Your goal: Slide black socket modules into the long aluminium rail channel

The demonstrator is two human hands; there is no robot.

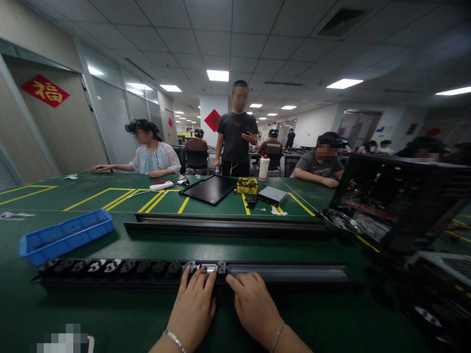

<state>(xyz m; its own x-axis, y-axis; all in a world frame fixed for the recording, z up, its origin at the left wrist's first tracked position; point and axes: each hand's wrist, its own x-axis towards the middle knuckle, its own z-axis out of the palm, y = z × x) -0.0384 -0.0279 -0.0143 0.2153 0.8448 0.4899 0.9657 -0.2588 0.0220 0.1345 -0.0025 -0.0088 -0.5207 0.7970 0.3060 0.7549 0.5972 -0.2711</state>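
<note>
A long black rail (pixel 287 275) lies across the green table (pixel 154 247) in front of me, its left half filled with a row of small socket modules (pixel 110 266). My left hand (pixel 194 306) rests on the rail with its fingers laid over the last module (pixel 200 268) in the row. My right hand (pixel 253 305) sits just to the right, fingers curled, index tip touching a small module (pixel 221 267) on the rail. Neither hand lifts anything. A second, empty black rail (pixel 228 226) lies parallel farther back.
A blue plastic bin (pixel 66 236) stands at the left. An open black computer case (pixel 401 201) and a metal bowl (pixel 340 221) sit at the right. Farther back lie a black panel (pixel 209 189), a yellow box (pixel 247 186) and a grey box (pixel 272 195). Several people sit or stand across the table.
</note>
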